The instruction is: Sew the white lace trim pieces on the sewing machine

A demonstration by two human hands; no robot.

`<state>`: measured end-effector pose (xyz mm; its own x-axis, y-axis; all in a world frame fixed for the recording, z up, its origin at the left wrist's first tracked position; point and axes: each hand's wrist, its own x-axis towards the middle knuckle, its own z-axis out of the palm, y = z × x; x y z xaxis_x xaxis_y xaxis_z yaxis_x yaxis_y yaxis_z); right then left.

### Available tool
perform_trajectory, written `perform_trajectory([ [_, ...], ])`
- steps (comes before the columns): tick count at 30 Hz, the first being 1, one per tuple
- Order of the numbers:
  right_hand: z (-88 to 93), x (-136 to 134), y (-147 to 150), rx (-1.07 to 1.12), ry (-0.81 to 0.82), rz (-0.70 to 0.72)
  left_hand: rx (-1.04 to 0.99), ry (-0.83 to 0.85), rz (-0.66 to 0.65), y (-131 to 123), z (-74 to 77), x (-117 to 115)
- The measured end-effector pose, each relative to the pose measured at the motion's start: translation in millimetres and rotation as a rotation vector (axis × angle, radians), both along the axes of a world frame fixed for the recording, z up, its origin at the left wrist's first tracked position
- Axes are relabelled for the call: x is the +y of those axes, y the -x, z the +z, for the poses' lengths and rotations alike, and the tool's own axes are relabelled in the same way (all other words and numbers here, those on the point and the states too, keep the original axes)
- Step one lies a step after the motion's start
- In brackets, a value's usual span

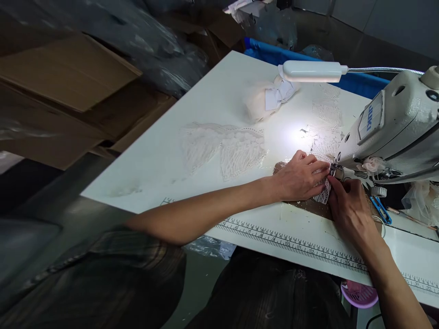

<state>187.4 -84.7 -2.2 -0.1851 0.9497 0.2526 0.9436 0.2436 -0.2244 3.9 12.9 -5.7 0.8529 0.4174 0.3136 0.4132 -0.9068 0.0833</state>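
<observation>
A small piece of white lace [322, 193] lies at the presser foot [334, 171] of a JUKI sewing machine [398, 123]. My left hand [303, 177] is over the lace, its bent fingers closed together and holding it down left of the foot. From the right, my right hand [351, 208] pinches the edge of the same lace between thumb and forefinger, close to the foot. The needle tip is hidden. Behind my left hand, more white lace [325, 139] stretches away under bright lamp light.
Lace pieces [240, 153] and a white bundle [270, 98] lie on the white table [206, 100]. A lamp [313, 71] hangs over it. Blue thread snips [381, 210] lie right of my right hand. A printed ruler [291, 242] follows the front edge; cardboard boxes [72, 73] stand left.
</observation>
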Motion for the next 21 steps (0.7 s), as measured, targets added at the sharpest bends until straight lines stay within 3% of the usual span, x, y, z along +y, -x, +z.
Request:
perform_trajectory([
  [7, 3.1, -2.6, -2.9, 0.074, -0.033, -0.012, -0.074, 0.005, 0.022, -3.4, -5.1, 2.0],
  [11, 4.2, -7.8, -22.7, 0.182, -0.086, -0.028, -0.102, 0.053, 0.029, -6.9, -0.3, 26.9],
  [16, 8.3, -19.2, -45.4, 0.205, -0.058, -0.057, 0.038, 0.128, 0.035, -5.2, 8.0, 58.3],
  [21, 8.3, -34.8, -49.0, 0.240, -0.126, -0.057, -0.057, 0.105, 0.008, 6.4, 16.3, 47.1],
])
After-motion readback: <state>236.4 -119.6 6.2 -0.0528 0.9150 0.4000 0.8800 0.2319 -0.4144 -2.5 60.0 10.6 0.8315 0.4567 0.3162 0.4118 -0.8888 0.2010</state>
